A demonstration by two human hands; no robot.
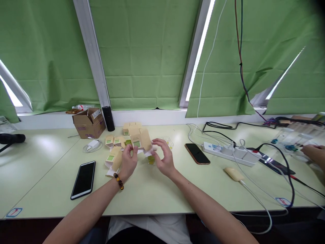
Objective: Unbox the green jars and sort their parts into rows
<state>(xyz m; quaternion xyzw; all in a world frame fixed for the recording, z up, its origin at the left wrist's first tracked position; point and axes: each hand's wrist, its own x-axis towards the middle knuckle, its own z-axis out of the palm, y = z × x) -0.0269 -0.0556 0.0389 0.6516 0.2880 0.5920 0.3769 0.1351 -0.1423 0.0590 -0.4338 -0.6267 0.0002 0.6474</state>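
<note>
My left hand [129, 160] pinches a small beige carton [144, 138] by its lower left edge, thumb in front. The carton has a green square label, and its white inner flaps stick out at the bottom. My right hand [164, 157] is curled at the carton's right edge, thumb and fingertips at a white flap; their exact contact is partly hidden. Just below the carton, a small clear and yellow-green item [151, 160] rests on the table. Beside my left hand lies another opened carton [115, 158], with several like it behind.
A white phone [83, 179] and a coiled white charger [92, 145] lie left, before a brown box [88, 123] and black cylinder [108, 118]. On the right are another phone [197, 154], a power strip [231, 153], a mouse [234, 174], cables and another person's hand [315, 154].
</note>
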